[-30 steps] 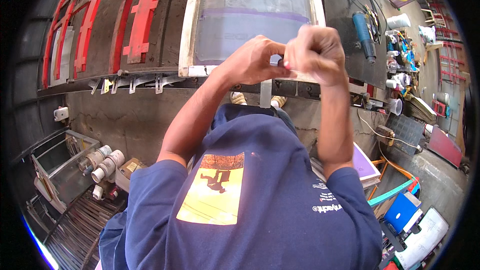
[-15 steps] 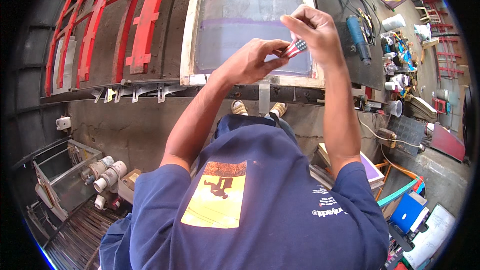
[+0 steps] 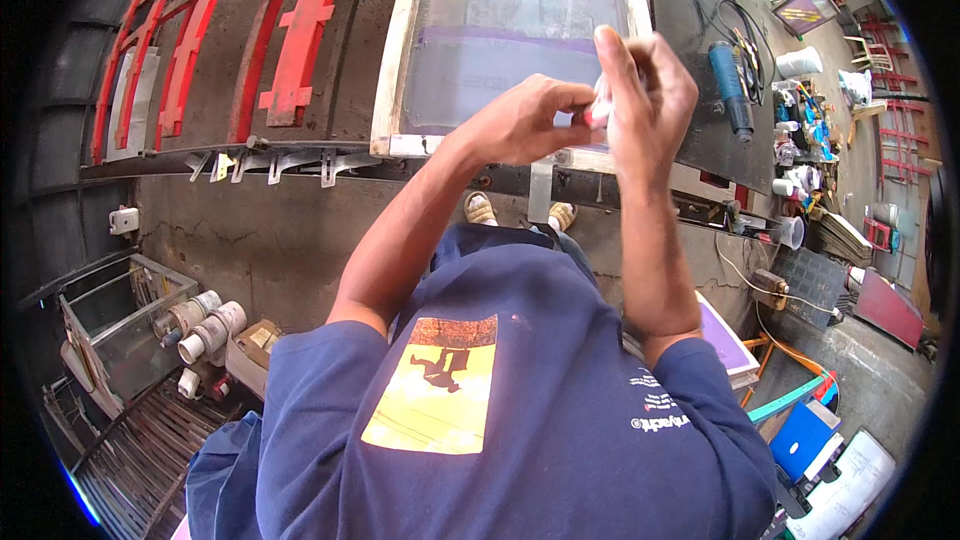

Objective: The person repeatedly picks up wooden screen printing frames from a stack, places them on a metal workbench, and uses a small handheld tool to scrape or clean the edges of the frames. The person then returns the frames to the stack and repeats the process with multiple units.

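Observation:
My left hand [image 3: 520,122] pinches a small red-and-white thing [image 3: 588,119] between thumb and fingers, mostly hidden now; a star-and-stripe pattern showed on it a moment before. Against it, my right hand [image 3: 652,105] is closed with the thumb pointing up, blurred by motion. A thin white piece [image 3: 604,100], perhaps cloth or paper, shows inside the right hand's grip. Both hands are raised over the near edge of a wood-framed mesh screen [image 3: 384,90] with purple areas and a pale middle.
Red slatted racks [image 3: 305,35] stand at the left. On a black board [image 3: 685,70] to the right lie a blue power tool [image 3: 731,90] and its coiled cord. Metal brackets [image 3: 275,165] line the bench edge. White buckets [image 3: 213,332] sit at the lower left.
My right hand has shifted slightly right and down, turning so its thumb points upward. The patterned surface is now covered. The view has shifted slightly.

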The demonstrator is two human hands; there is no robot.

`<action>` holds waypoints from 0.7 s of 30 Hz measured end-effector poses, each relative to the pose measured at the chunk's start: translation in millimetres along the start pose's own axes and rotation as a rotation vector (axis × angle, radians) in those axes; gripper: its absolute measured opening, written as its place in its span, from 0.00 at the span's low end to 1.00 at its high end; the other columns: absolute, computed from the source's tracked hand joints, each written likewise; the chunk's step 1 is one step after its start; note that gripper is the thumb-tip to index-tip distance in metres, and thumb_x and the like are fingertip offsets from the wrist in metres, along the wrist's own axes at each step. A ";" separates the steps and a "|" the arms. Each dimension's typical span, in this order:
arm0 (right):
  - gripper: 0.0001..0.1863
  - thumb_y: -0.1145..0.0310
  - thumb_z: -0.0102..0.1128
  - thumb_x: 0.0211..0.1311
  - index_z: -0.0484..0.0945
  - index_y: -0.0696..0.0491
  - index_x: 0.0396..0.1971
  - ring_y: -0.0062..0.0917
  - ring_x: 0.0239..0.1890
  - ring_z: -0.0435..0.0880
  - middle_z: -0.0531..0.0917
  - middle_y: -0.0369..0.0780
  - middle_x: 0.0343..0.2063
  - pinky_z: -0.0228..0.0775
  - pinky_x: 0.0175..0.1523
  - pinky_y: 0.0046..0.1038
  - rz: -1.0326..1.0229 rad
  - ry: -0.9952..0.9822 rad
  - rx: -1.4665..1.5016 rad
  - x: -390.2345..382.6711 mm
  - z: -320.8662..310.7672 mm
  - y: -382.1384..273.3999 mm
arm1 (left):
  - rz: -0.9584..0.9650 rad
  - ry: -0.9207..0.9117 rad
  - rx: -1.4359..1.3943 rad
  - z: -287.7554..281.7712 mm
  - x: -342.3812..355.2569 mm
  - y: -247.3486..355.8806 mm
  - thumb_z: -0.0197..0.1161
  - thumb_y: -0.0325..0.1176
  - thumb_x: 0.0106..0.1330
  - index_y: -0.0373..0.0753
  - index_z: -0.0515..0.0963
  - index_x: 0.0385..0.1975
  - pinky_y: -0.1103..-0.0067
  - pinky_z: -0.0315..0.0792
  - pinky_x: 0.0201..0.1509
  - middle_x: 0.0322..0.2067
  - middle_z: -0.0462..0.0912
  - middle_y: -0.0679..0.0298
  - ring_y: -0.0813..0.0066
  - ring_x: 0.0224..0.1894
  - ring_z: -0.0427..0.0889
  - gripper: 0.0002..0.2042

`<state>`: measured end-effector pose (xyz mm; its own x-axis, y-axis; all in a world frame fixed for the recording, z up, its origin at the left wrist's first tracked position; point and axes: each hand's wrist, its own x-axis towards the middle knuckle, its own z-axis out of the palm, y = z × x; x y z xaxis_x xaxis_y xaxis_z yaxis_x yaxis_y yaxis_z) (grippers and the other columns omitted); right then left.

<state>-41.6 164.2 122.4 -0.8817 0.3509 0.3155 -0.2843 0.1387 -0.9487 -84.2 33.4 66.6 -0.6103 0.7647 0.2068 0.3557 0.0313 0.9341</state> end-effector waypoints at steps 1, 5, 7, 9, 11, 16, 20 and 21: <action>0.15 0.64 0.74 0.58 0.79 0.55 0.22 0.09 0.18 0.68 0.76 0.30 0.15 0.56 0.20 0.16 -0.012 -0.320 0.203 3.7 -8.2 5.7 | 0.046 -0.004 -0.026 0.4 -2.5 3.6 0.67 0.29 0.61 0.32 0.78 0.36 0.71 0.72 0.37 0.26 0.82 0.56 0.70 0.29 0.78 0.08; 0.14 0.63 0.74 0.58 0.80 0.55 0.21 0.09 0.19 0.71 0.77 0.30 0.15 0.58 0.22 0.16 0.237 -0.968 0.476 34.0 -39.4 15.0 | 0.076 -0.040 -0.036 0.7 -6.6 6.7 0.69 0.32 0.61 0.30 0.77 0.31 0.70 0.71 0.35 0.25 0.80 0.53 0.67 0.28 0.77 0.11; 0.14 0.61 0.71 0.61 0.81 0.55 0.24 0.12 0.22 0.75 0.79 0.32 0.17 0.64 0.25 0.18 0.092 -0.726 0.062 35.1 -25.7 3.2 | -0.002 0.057 0.124 2.1 -2.1 0.3 0.70 0.35 0.60 0.30 0.76 0.29 0.70 0.70 0.34 0.24 0.79 0.51 0.65 0.28 0.77 0.14; 0.17 0.57 0.67 0.64 0.81 0.56 0.26 0.19 0.22 0.78 0.79 0.35 0.18 0.70 0.29 0.25 -0.202 -0.484 -0.334 26.3 -18.1 -7.5 | 0.154 0.134 0.144 2.5 2.8 -0.2 0.71 0.40 0.60 0.31 0.76 0.25 0.67 0.69 0.30 0.20 0.77 0.52 0.57 0.23 0.77 0.17; 0.20 0.53 0.66 0.64 0.81 0.57 0.28 0.23 0.22 0.79 0.80 0.37 0.18 0.72 0.30 0.28 -0.327 -0.332 -0.455 23.3 -21.2 -8.8 | 0.093 0.105 0.168 2.9 1.5 8.2 0.71 0.40 0.60 0.32 0.76 0.24 0.65 0.69 0.29 0.18 0.78 0.53 0.53 0.22 0.77 0.16; 0.25 0.45 0.65 0.61 0.79 0.55 0.26 0.46 0.28 0.86 0.82 0.49 0.18 0.75 0.33 0.42 -0.102 -0.602 -1.100 26.2 -52.0 -37.0 | 0.150 0.287 0.381 30.7 5.2 2.1 0.73 0.39 0.56 0.38 0.80 0.27 0.63 0.76 0.32 0.22 0.83 0.55 0.51 0.26 0.83 0.12; 0.20 0.52 0.66 0.60 0.75 0.56 0.31 0.47 0.28 0.84 0.81 0.49 0.19 0.74 0.36 0.42 -0.038 -0.724 -0.890 27.8 -67.6 -28.0 | 0.136 0.158 0.284 21.1 9.3 7.7 0.72 0.38 0.58 0.36 0.79 0.28 0.65 0.73 0.31 0.21 0.81 0.55 0.52 0.25 0.81 0.12; 0.19 0.54 0.66 0.60 0.74 0.56 0.33 0.46 0.30 0.84 0.81 0.49 0.21 0.74 0.38 0.42 -0.104 -0.805 -0.863 27.2 -68.7 -29.8 | 0.147 0.063 0.225 13.3 9.4 8.1 0.72 0.37 0.58 0.35 0.79 0.29 0.65 0.72 0.31 0.21 0.80 0.55 0.54 0.25 0.79 0.12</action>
<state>-31.2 233.3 160.7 -0.9403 -0.3403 -0.0077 -0.2926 0.8196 -0.4925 -77.6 49.4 72.3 -0.5808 0.7301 0.3602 0.5879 0.0701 0.8059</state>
